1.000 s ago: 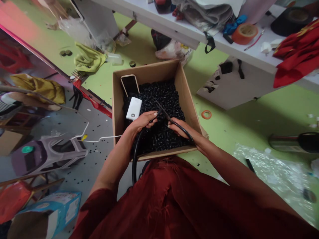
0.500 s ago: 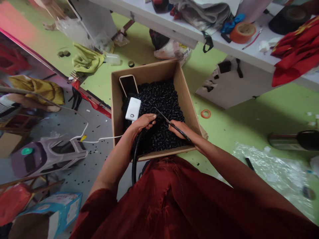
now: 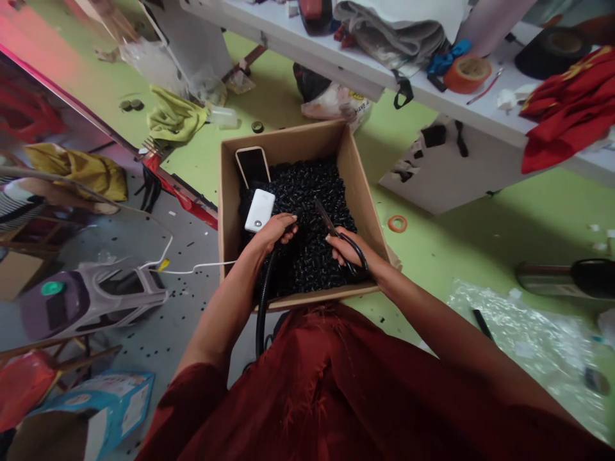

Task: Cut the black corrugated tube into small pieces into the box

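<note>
My left hand is closed around a black corrugated tube, which hangs over the near side of a cardboard box. Its end pokes out at my fingertips. In my right hand is a pair of scissors with black handles, the blades pointing up and to the left, apart from the tube. Short black tube pieces fill the box below both hands. A white power bank lies on them beside my left hand, and a phone leans in the far left corner.
A white table with an orange tape roll and red cloth runs across the top. A purple and grey plastic stool stands at the left, with a white cable near it. Clear plastic sheeting lies right.
The scissors have swung away from the tube end, their blades now pointing more upward and their handle loop turned into view. My left hand keeps its hold. The whole view has shifted slightly.
</note>
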The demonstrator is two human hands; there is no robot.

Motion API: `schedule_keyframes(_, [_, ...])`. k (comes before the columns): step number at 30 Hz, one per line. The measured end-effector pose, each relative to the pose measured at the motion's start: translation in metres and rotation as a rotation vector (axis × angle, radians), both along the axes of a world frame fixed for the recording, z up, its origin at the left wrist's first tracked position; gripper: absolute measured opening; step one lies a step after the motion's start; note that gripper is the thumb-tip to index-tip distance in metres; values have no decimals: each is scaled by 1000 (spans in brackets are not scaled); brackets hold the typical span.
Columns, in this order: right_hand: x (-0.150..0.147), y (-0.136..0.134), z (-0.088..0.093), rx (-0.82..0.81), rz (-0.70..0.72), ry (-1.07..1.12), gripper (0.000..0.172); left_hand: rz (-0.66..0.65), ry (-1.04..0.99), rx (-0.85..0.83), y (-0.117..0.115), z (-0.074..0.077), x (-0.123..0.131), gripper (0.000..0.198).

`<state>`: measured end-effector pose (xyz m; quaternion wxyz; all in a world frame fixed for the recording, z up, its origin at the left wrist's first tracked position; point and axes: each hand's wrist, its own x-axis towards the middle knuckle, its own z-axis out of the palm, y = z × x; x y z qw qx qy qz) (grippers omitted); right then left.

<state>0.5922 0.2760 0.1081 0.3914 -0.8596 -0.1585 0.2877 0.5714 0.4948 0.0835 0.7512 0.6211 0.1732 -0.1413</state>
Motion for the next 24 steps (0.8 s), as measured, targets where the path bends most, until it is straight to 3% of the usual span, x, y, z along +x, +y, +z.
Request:
schedule_keyframes(5, [0,3,2,91,-48,117,21,12,-54,-83,2,1,0,9])
schedule_keyframes(13, [-1,4,9,155,-18,161,17,-37,-130,-202,-3,4,-3,32])
schedule_keyframes(24, [-1,2,9,181,-19,192,33,-80,-112,-215,-4,7,-3,33])
